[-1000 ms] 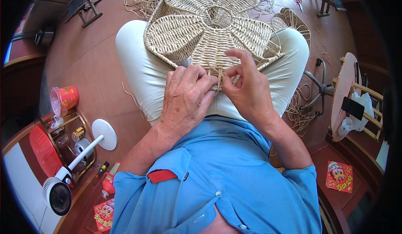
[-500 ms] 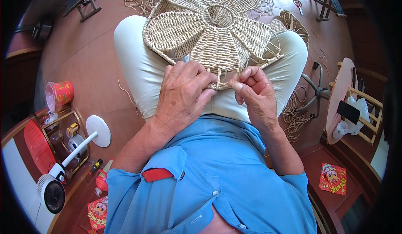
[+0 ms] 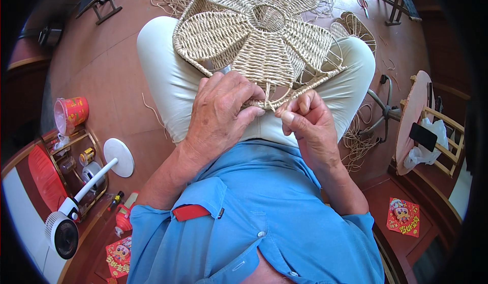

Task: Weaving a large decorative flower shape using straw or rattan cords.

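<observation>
Across my lap (image 3: 170, 88), the flower-shaped basketwork (image 3: 260, 55) rests with its near rim (image 3: 315, 84) toward me, where my left hand (image 3: 222, 103) grips the edge and, just to the right, my right hand (image 3: 311, 121) pinches what looks like a strand (image 3: 273, 107) between thumb and forefinger. Good work here, I judge, means bracing that rim firmly and drawing the fibre snug. I count five woven petals (image 3: 213, 36), two red printed squares (image 3: 403, 217) left and right, one fan (image 3: 66, 238) near left, one scissors (image 3: 362, 3) far right.

Pale-trousered lap (image 3: 160, 68): petalled woven piece (image 3: 262, 58) | reddish floor (image 3: 101, 88): loose cords (image 3: 166, 0), red-handled scissors (image 3: 363, 7)
</observation>
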`<state>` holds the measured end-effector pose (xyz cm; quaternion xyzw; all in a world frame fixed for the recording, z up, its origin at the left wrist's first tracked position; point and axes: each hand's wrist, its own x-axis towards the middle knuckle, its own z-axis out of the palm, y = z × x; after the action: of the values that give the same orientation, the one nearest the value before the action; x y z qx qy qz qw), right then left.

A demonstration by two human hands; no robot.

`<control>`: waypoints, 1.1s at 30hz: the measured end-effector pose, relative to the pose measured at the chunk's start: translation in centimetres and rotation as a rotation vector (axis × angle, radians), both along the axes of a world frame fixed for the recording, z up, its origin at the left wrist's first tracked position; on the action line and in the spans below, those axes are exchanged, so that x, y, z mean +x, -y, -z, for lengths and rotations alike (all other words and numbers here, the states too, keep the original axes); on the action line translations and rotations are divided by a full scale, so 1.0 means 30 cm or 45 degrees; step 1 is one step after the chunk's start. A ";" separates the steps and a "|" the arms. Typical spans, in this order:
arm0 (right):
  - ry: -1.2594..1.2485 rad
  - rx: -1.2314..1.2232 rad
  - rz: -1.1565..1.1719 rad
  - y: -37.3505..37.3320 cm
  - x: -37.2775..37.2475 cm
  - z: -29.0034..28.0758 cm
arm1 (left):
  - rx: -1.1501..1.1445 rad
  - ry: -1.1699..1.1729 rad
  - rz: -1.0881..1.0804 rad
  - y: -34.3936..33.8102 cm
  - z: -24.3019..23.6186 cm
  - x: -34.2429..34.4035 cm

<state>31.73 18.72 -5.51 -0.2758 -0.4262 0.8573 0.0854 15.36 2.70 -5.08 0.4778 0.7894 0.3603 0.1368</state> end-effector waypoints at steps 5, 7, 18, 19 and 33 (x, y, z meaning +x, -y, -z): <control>0.016 0.003 0.010 -0.003 -0.006 -0.016 | -0.012 -0.016 -0.028 -0.006 -0.012 0.016; 0.016 0.008 0.003 -0.013 -0.003 -0.016 | 0.005 -0.034 -0.067 -0.013 -0.017 0.026; 0.045 0.510 0.157 -0.068 0.002 0.017 | 0.117 -0.025 0.054 -0.069 0.006 0.016; 0.079 0.647 0.185 -0.069 -0.003 0.018 | 0.120 -0.023 0.057 -0.072 0.008 0.016; 0.240 1.697 -0.045 -0.101 -0.054 -0.019 | 0.111 -0.071 0.032 -0.130 0.037 0.028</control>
<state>30.13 21.75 -4.95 -0.2307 -0.8743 0.3844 0.1860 16.20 6.60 -6.18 0.5029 0.7704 0.3794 0.0984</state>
